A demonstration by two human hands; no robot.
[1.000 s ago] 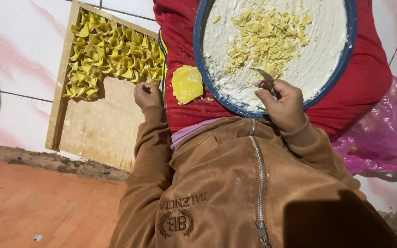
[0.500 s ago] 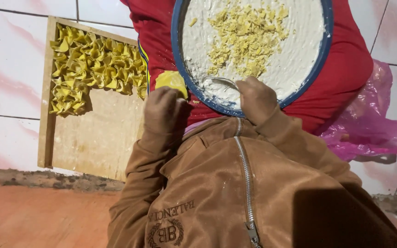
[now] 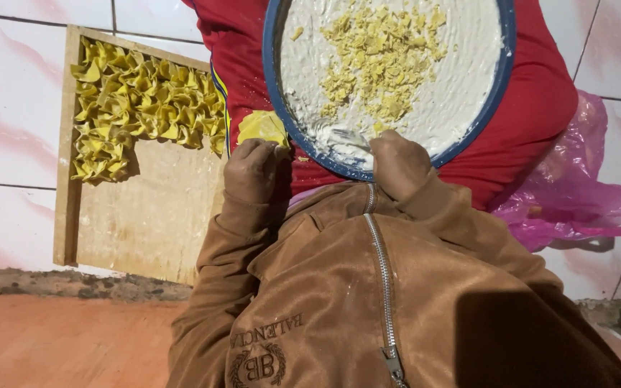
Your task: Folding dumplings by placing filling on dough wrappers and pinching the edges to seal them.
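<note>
My left hand (image 3: 251, 169) is closed on a flat yellow dough wrapper (image 3: 261, 127), held against the red cloth (image 3: 540, 100) just left of the bowl. At the bowl's near rim, my right hand (image 3: 397, 164) grips a metal spoon (image 3: 339, 136) whose tip rests in the white paste. The blue-rimmed round bowl (image 3: 279, 108) sits on the red cloth and holds white paste with yellow crumbled filling (image 3: 382, 57) on top. Both sleeves are brown.
A wooden board (image 3: 145, 215) lies to the left on the white tiled surface, with several folded yellow dumplings (image 3: 138, 100) packed in its upper part. A crumpled pink plastic bag (image 3: 576, 201) lies to the right. Reddish floor shows at bottom left.
My left hand came back from the board's edge and took hold of the yellow wrapper lying on the red cloth. My right hand stayed at the bowl's near rim with the spoon.
</note>
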